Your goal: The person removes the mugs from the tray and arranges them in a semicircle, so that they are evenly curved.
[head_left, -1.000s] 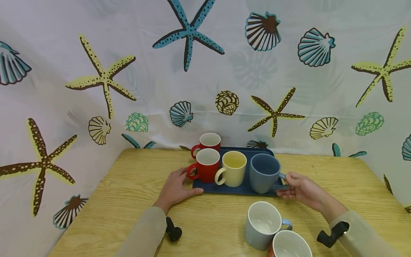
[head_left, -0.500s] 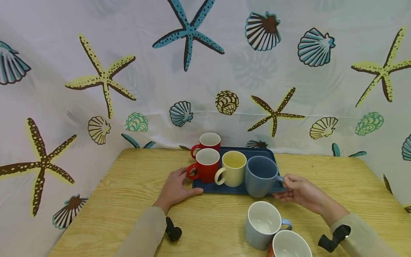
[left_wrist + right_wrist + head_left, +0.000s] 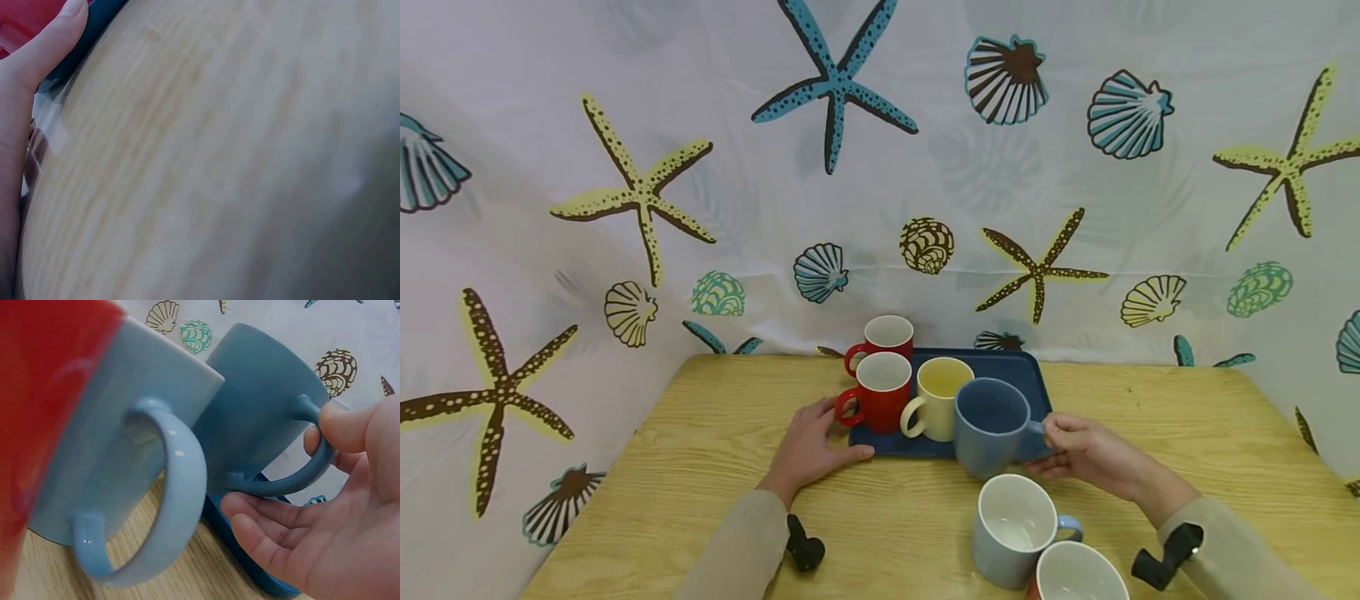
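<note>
My right hand [image 3: 1090, 454] pinches the handle of a blue mug [image 3: 991, 429], its thumb on top and fingers below, as the right wrist view also shows. The mug stands upright in that grip, overlapping the front edge of a dark blue tray [image 3: 1007, 360]. On the tray a cream mug [image 3: 942, 408] stands beside a red mug [image 3: 886, 400], with another red mug [image 3: 889, 333] behind. My left hand [image 3: 805, 450] rests at the tray's front left corner, thumb [image 3: 59, 34] stretched along the edge. Its other fingertips are partly hidden by the nearer red mug's handle.
On the wooden table [image 3: 715, 417], in front of the tray, stand a light blue mug [image 3: 1000, 558] with a white inside and a red one [image 3: 50, 406] close against it. A cloth with starfish and shells [image 3: 925, 167] hangs behind the table.
My right hand has drawn the blue mug left and toward me, from the tray's right end to over its front edge. The left hand stays at the corner.
</note>
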`<action>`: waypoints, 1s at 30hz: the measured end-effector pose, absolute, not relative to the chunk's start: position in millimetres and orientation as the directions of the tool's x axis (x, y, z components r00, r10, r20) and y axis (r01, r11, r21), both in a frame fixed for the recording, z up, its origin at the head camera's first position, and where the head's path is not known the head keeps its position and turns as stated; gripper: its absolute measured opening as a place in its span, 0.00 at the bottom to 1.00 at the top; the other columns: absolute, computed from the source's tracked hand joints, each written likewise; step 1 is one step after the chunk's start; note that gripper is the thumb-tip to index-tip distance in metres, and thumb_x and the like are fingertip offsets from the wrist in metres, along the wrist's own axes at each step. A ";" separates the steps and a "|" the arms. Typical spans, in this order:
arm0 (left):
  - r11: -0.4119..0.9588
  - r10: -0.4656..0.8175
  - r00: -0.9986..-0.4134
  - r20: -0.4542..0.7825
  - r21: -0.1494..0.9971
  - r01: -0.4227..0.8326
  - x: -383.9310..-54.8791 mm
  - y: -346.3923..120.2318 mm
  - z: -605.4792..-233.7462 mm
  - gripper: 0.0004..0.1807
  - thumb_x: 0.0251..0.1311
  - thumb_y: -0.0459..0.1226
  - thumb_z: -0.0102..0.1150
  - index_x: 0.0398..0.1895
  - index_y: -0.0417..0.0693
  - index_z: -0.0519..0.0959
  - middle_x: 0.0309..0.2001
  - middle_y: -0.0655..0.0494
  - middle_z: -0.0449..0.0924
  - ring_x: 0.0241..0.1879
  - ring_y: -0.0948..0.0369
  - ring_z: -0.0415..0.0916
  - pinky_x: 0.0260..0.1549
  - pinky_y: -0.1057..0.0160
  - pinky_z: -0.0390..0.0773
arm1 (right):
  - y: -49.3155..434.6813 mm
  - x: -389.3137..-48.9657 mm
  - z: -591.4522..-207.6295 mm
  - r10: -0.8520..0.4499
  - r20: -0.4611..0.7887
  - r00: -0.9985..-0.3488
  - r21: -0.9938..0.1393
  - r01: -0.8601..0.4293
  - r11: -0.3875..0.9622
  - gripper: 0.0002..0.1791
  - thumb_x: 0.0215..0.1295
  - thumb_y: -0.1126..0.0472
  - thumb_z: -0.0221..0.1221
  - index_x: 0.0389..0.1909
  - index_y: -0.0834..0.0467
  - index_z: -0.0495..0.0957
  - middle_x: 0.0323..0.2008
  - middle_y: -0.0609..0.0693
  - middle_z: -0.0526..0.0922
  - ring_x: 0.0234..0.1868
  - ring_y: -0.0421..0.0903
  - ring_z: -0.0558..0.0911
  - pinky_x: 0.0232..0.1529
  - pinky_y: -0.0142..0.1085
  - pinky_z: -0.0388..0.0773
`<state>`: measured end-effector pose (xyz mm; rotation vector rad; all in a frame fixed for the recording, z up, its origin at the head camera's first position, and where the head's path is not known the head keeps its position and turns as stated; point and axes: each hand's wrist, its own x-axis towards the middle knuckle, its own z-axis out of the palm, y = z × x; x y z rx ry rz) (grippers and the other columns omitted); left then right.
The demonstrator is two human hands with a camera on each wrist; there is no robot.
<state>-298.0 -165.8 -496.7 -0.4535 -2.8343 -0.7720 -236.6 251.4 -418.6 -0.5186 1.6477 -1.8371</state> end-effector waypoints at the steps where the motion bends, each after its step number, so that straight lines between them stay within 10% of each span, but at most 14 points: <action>1: 0.818 0.247 -0.938 0.242 0.467 0.336 -298.0 -166.0 -496.4 0.48 0.36 0.73 0.57 0.61 0.57 0.72 0.64 0.54 0.65 0.63 0.51 0.59 0.59 0.45 0.59 | 250.0 -237.0 -418.5 -0.677 -0.104 -0.728 -0.984 0.175 -0.037 0.12 0.75 0.59 0.39 0.32 0.52 0.69 0.43 0.59 0.76 0.49 0.58 0.78 0.51 0.47 0.73; 30: 0.824 0.241 -0.940 0.241 0.461 0.330 -298.1 -167.4 -497.1 0.49 0.36 0.74 0.55 0.62 0.57 0.72 0.63 0.55 0.65 0.62 0.50 0.59 0.59 0.45 0.60 | 226.6 -243.8 -428.2 -0.773 -0.130 -0.620 -0.980 0.197 0.006 0.11 0.74 0.58 0.41 0.32 0.51 0.70 0.31 0.47 0.65 0.32 0.44 0.65 0.41 0.37 0.68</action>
